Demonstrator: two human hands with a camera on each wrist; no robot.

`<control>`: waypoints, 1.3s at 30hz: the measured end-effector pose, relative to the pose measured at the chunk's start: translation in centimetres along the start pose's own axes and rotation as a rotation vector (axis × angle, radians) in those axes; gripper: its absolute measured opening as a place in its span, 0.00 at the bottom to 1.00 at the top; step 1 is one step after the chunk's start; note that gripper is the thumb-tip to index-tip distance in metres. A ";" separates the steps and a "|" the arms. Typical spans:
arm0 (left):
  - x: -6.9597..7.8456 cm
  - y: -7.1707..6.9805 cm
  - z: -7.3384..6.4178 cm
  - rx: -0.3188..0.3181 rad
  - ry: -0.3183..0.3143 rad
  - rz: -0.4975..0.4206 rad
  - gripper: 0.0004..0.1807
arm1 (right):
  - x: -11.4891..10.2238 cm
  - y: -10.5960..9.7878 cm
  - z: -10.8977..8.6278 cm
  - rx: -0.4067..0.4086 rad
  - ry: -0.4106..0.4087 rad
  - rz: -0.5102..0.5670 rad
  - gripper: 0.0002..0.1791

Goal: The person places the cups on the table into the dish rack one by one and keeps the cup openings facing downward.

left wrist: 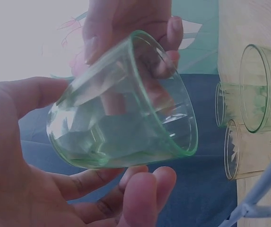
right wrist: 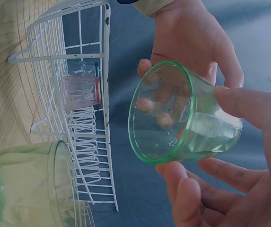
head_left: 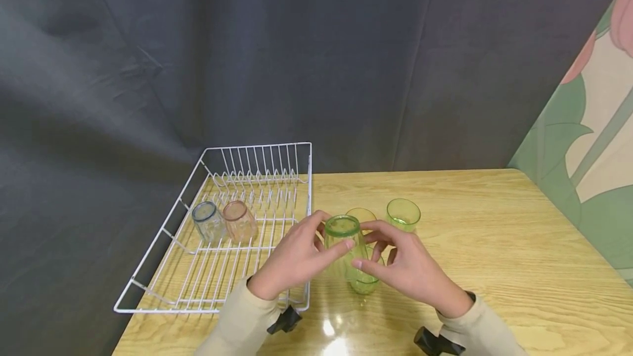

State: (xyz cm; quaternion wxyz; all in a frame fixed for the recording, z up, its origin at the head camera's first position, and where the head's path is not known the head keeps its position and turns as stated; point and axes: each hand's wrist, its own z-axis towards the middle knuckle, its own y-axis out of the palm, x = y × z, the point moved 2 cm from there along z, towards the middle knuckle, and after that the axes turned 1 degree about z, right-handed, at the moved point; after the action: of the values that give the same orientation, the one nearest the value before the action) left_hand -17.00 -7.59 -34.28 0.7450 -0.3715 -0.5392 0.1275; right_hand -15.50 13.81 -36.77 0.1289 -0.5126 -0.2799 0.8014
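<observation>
Both hands hold a green glass point(head_left: 343, 251) upside down above the table, its base up. My left hand point(head_left: 301, 257) grips it from the left, thumb across the near side. On the right side, the thumb and fingers of my right hand point(head_left: 410, 262) grip it too. In the right wrist view the green glass point(right wrist: 206, 123) shows its open rim, with the left hand point(right wrist: 187, 47) behind it. Another green glass point(head_left: 364, 285) stands upright below the hands, partly hidden. Behind stand an amber glass point(head_left: 361, 214), mostly covered, and a yellow-green glass point(head_left: 403, 216).
A white wire dish rack point(head_left: 309, 180) stands on the wooden table point(head_left: 494, 246) at the left. Inside it, a blue-tinted glass point(head_left: 210, 224) and a pink glass point(head_left: 240, 224) sit upside down side by side. A dark curtain point(head_left: 346, 70) hangs behind the table.
</observation>
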 end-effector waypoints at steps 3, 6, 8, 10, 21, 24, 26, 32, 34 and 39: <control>0.1 -0.2 0.0 -0.008 -0.014 -0.008 0.25 | 0.1 0.0 0.0 -0.003 0.008 0.011 0.30; 0.1 -0.6 0.0 -0.015 -0.018 -0.010 0.25 | 0.1 -0.1 0.0 -0.004 0.017 0.010 0.29; 0.1 -1.0 0.0 -0.006 -0.016 -0.001 0.25 | 0.2 -0.1 0.0 0.000 0.013 0.007 0.28; 0.0 -1.5 0.1 0.013 -0.020 0.012 0.24 | 0.3 -0.1 0.1 0.004 0.004 0.009 0.27; -2.0 -5.7 0.7 0.092 -0.172 0.145 0.29 | 0.9 -0.3 0.4 0.001 -0.027 0.058 0.20; -2.8 -6.6 1.1 0.095 -0.197 0.183 0.32 | 1.2 -0.3 0.4 -0.003 -0.014 0.062 0.20; -3.5 -7.1 1.5 0.098 -0.218 0.234 0.34 | 1.3 -0.3 0.4 -0.005 -0.013 0.062 0.20; -5.5 -7.9 2.6 0.083 -0.292 0.333 0.35 | 1.5 -0.2 0.4 -0.009 -0.027 0.067 0.19; -6.2 -8.0 2.8 0.077 -0.308 0.325 0.33 | 1.6 -0.1 0.3 -0.010 -0.028 0.068 0.19; -8.1 -7.9 3.3 0.055 -0.362 0.303 0.29 | 1.9 0.0 0.2 -0.023 -0.017 0.064 0.19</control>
State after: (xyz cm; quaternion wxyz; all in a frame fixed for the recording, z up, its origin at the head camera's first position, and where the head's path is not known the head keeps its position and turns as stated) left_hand -24.74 -16.46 -34.06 0.6184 -0.3990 -0.5983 0.3170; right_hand -16.54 14.73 -38.12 0.0947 -0.5158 -0.2737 0.8063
